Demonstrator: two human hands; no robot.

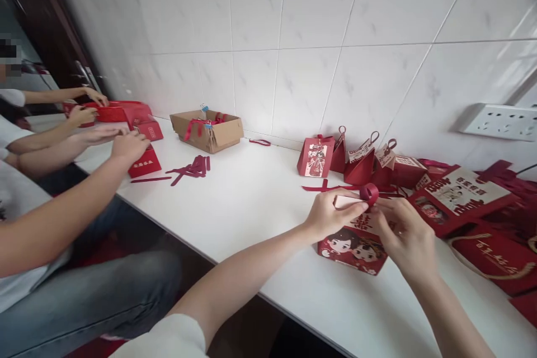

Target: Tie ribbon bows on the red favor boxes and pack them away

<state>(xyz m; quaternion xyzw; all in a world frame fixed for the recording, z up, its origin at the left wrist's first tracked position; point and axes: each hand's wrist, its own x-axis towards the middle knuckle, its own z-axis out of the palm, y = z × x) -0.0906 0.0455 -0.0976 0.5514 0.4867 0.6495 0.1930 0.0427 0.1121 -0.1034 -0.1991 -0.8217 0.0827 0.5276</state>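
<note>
A small red gift box (pixel 352 251) printed with two cartoon figures stands on the white table in front of me. A dark red ribbon (pixel 370 193) rises in a loop at its top. My left hand (pixel 335 213) is closed at the box's upper edge, its thumb and fingertips pinching the ribbon near the loop's base. From the other side, my right hand (pixel 406 235) has its thumb and fingers pressed together on the ribbon by the box top. My fingers partly hide the ribbon's lower part and the top of the box.
Finished-looking red boxes (pixel 316 158) with ribbon loops stand along the wall, with red gift bags (pixel 461 196) at right. Loose ribbons (pixel 195 168) and a cardboard box (pixel 210 133) lie left. Co-workers' hands (pixel 130 145) handle red packaging at far left. A power strip (pixel 505 122) is on the wall.
</note>
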